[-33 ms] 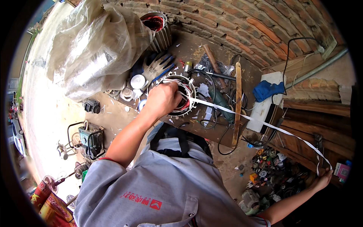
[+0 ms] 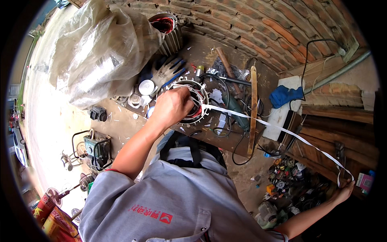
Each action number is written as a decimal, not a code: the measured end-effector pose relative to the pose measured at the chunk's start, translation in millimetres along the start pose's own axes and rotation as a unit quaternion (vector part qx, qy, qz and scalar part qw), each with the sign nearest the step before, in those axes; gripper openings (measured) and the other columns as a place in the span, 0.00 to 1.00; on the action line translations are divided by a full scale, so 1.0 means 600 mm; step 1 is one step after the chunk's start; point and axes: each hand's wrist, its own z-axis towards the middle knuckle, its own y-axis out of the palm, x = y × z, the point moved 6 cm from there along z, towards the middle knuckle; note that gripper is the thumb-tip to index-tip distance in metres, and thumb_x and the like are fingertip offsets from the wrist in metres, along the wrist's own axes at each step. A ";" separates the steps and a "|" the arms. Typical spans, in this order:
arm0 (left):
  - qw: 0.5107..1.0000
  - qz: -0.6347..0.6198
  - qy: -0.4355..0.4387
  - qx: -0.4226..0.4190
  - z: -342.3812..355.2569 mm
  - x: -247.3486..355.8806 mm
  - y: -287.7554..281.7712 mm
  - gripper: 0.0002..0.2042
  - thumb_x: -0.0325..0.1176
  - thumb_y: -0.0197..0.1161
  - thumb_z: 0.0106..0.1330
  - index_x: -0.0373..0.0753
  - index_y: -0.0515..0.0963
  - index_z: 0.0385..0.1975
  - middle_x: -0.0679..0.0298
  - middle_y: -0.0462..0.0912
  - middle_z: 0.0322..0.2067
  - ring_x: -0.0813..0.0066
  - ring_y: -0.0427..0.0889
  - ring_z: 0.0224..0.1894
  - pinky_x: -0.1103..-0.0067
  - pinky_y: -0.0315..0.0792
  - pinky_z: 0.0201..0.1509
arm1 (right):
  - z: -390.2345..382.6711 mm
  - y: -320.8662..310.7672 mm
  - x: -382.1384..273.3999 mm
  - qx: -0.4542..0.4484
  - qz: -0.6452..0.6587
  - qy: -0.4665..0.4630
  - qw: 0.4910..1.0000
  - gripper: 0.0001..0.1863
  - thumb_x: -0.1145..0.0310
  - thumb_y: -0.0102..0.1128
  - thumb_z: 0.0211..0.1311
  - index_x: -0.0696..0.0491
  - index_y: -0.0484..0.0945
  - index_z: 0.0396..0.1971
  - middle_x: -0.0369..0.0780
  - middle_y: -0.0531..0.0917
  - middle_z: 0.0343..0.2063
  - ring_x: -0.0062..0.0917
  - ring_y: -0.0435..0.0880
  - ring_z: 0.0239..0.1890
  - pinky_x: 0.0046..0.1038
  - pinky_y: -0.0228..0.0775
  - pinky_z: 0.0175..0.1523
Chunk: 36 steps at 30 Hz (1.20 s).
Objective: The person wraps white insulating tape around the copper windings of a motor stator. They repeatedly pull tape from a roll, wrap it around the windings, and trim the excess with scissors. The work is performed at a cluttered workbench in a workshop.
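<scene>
My left hand [image 2: 174, 106] is closed in a fist over a motor stator [image 2: 206, 97], a round metal ring with red and white windings and white slips along its rim. Its fingertips are hidden, so what they grip cannot be seen. From the stator's right side a long white tape [image 2: 278, 128] stretches across the bench to the lower right. At its far end my right hand [image 2: 344, 192], arm held out wide, pinches the tape, which makes a small loop there.
On the bench lie a work glove [image 2: 168, 72], white tape rolls [image 2: 146, 87], a hammer [image 2: 228, 63], a wooden strip [image 2: 253, 111] and a green power tool [image 2: 237, 113] with its cord. Plastic sheeting [image 2: 100, 52] and a finned motor housing [image 2: 172, 40] stand behind. Parts [image 2: 282, 181] pile up lower right.
The tape's end at the stator has shifted slightly rightward, away from my left fist. Both hands stay almost where they were.
</scene>
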 end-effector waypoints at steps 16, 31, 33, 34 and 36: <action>0.960 0.138 -0.073 -0.233 0.024 -0.020 0.059 0.14 0.35 0.56 0.59 0.32 0.79 0.39 0.46 0.84 0.35 0.48 0.84 0.43 0.59 0.76 0.45 | -0.188 0.111 -0.140 -0.176 0.174 -0.055 0.967 0.18 0.60 0.45 0.77 0.58 0.69 0.30 0.33 0.62 0.22 0.16 0.54 0.21 0.23 0.46 0.30; 0.992 0.117 -0.051 0.018 -0.009 -0.006 -0.008 0.10 0.35 0.59 0.59 0.33 0.76 0.30 0.47 0.82 0.28 0.46 0.83 0.33 0.59 0.76 0.38 | -0.528 0.387 -0.076 -0.624 0.227 0.127 0.737 0.16 0.65 0.56 0.69 0.58 0.67 0.25 0.44 0.76 0.19 0.15 0.67 0.15 0.18 0.59 0.20; 0.995 0.072 -0.061 0.044 -0.008 -0.009 -0.008 0.09 0.33 0.60 0.59 0.33 0.76 0.31 0.47 0.82 0.28 0.46 0.82 0.33 0.60 0.76 0.37 | -0.613 0.455 -0.041 -0.695 0.075 0.175 0.693 0.09 0.70 0.55 0.69 0.60 0.75 0.32 0.38 0.79 0.24 0.14 0.73 0.23 0.16 0.64 0.29; 0.995 0.047 -0.068 0.057 -0.009 -0.012 -0.009 0.09 0.33 0.60 0.59 0.33 0.76 0.31 0.47 0.82 0.28 0.46 0.82 0.32 0.60 0.75 0.37 | -0.650 0.485 -0.013 -0.714 0.058 0.198 0.669 0.08 0.71 0.54 0.69 0.60 0.76 0.33 0.36 0.80 0.25 0.12 0.73 0.24 0.15 0.65 0.30; 0.993 -0.009 -0.066 0.102 -0.015 -0.015 -0.012 0.08 0.32 0.61 0.60 0.33 0.77 0.31 0.48 0.82 0.27 0.48 0.82 0.30 0.62 0.75 0.35 | -0.711 0.528 0.033 -0.773 -0.073 0.020 0.630 0.08 0.70 0.57 0.67 0.61 0.76 0.34 0.36 0.80 0.24 0.17 0.78 0.28 0.24 0.71 0.35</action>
